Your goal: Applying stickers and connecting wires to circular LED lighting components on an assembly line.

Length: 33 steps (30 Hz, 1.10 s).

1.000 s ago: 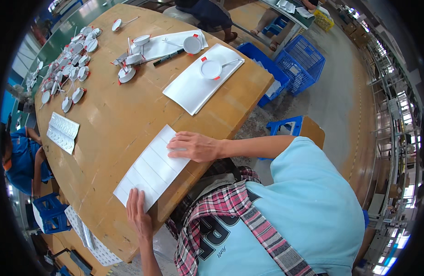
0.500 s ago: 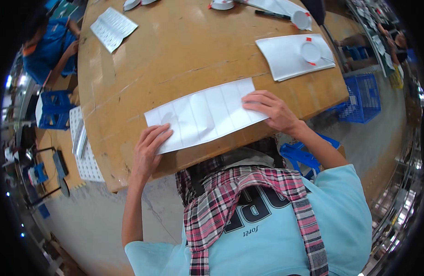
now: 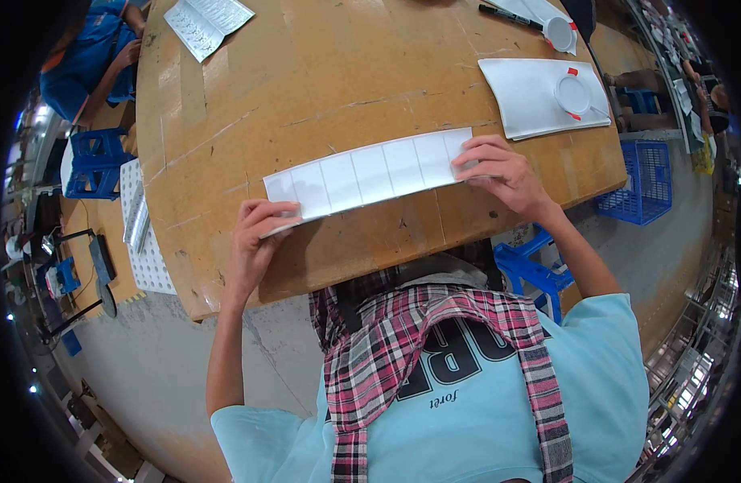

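A long white sheet (image 3: 370, 175), split by thin lines into several panels, is stretched between my two hands. My left hand (image 3: 262, 237) pinches its near left corner, fingers on top. At the right end my right hand (image 3: 503, 177) grips the sheet, thumb below and fingers above. The near edge is lifted off the brown tabletop (image 3: 370, 233) and tilted, so the sheet looks narrow. Whether its far edge rests on the table I cannot tell.
At the table's right lies a stack of white sheets (image 3: 523, 109) with a round white disc (image 3: 572, 94) bearing red tabs. Behind it are a black marker (image 3: 511, 18) and another disc (image 3: 558, 34). A folded silvery sheet (image 3: 205, 24) lies far left, near a co-worker in blue (image 3: 85, 60).
The sheet's near edge has come up, and the sheet has tilted and looks narrower. My right hand has moved a little to the right, still holding its end.
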Available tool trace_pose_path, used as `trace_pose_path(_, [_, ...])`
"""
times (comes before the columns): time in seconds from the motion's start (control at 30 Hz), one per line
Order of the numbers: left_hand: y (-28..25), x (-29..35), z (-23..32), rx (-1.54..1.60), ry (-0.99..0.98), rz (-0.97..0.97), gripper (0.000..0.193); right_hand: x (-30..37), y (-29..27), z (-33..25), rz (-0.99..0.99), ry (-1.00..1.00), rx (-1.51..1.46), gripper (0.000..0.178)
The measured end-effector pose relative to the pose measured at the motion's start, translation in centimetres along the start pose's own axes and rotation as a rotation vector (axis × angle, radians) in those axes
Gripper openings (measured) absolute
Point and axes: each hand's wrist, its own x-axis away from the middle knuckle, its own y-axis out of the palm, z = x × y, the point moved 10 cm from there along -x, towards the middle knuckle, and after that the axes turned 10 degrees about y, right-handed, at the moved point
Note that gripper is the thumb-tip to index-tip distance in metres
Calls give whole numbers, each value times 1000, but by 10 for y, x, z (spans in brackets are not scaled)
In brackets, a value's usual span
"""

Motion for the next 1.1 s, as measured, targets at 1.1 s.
trace_pose_path(1.1, [-5,-6,-27,-350,-558,370,22,-12,-15,52,437,675,-50,44])
